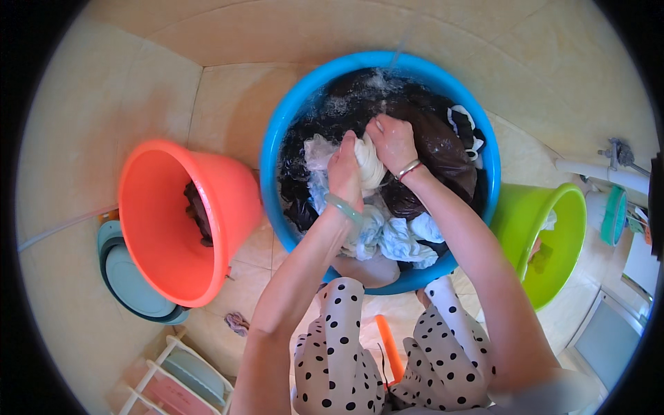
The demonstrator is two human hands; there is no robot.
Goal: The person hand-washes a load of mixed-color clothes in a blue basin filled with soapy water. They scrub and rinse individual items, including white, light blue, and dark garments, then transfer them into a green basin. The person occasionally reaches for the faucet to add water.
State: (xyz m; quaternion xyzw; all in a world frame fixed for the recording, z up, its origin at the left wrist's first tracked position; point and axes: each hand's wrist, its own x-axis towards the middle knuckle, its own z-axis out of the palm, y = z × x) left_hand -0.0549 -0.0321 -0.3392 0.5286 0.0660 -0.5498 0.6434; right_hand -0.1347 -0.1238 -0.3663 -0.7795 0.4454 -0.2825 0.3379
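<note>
A bundled cream-white cloth (pixel 371 164) is held between my two hands over a large blue tub (pixel 275 131) of wet laundry. My left hand (pixel 345 171) grips the bundle from its left side, fingers pointing up along it. Curled fingers of my right hand (pixel 394 144) pinch the cloth's upper right edge. Beneath and around lie a dark brown wet garment (pixel 440 155), black clothes (pixel 297 200) and light blue-white pieces (pixel 401 238). A thin stream of water (pixel 395 57) falls into the tub's far side, where the surface bubbles.
An orange-red bucket (pixel 238 187) with a dark cloth inside leans at the left, beside stacked grey-blue basins (pixel 138 280). At the right, a lime-green bucket (pixel 512 221) holds some pieces. A white rack (pixel 149 373) stands lower left. Tiled walls (pixel 277 34) rise behind.
</note>
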